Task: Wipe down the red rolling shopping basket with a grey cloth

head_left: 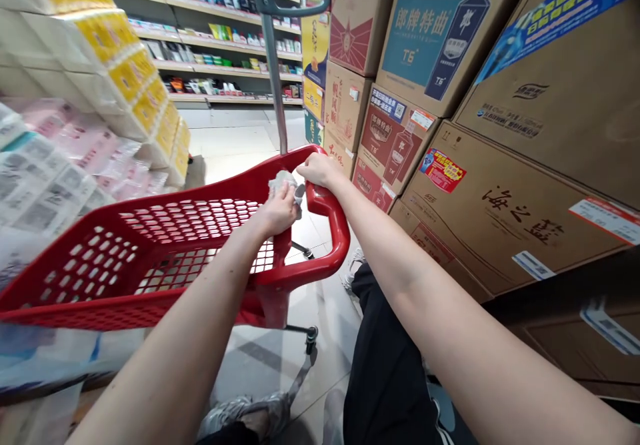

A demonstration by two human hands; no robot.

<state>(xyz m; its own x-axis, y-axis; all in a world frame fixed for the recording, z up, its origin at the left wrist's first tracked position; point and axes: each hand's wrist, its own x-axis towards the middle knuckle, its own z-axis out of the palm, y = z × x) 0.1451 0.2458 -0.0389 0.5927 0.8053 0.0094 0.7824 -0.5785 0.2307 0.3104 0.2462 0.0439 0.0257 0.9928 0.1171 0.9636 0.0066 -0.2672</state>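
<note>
A red plastic shopping cart (125, 303) with slotted walls stands at an angle in front of me, and no goods show inside it. My right hand (320, 169) is closed around the far part of its red loop handle (341, 235). Just left of it, my left hand (280, 210) is closed on a crumpled white wipe or tissue (283, 179), held against the cart's end by the handle. Whether the left fingers also touch the rim is hard to see. A metal pole (274, 75) with a grey handle (295, 11) rises from the cart's far corner.
Stacked cardboard cartons (500, 211) line the right side closely. Yellow-and-white packs (130, 78) and pink packs (85, 138) are piled at left, near the cart. Shelves of goods (225, 65) stand across the far end. Cart wheels (311, 338) rest on the tiled floor near my shoes.
</note>
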